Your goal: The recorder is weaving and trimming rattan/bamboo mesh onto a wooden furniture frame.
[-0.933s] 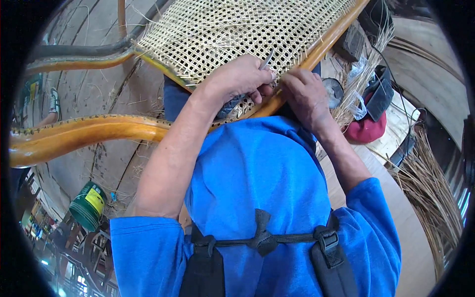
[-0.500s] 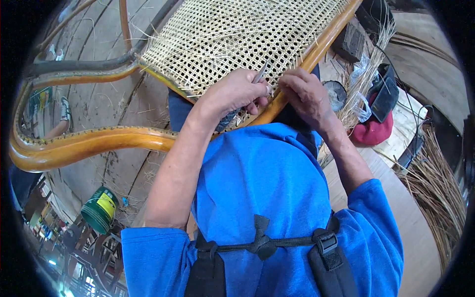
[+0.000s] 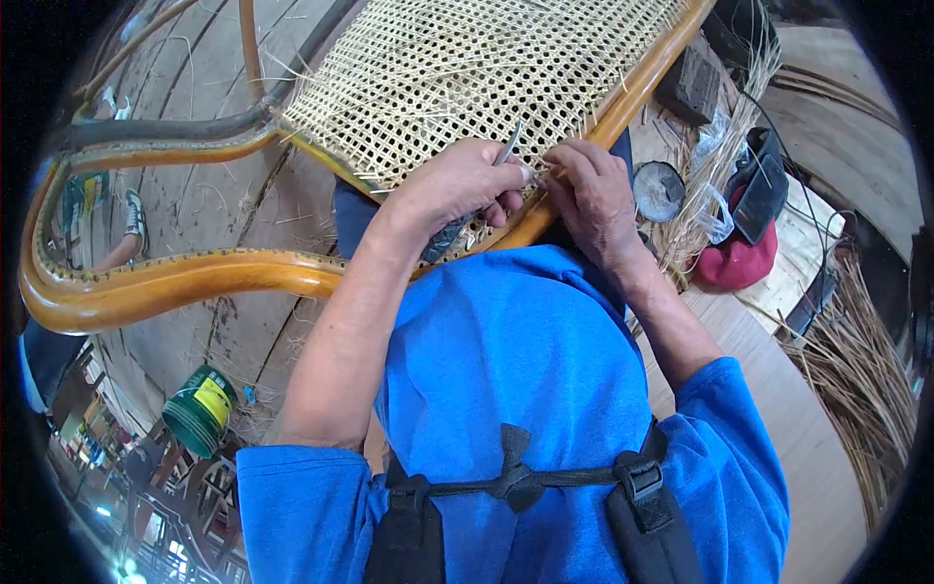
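Cane strand pinched by right hand could be snapped if levered hard by the metal awl gripped in left hand.

One head-worn fisheye camera looks steeply down, close over the person's blue shirt, toward the woven cane panel.
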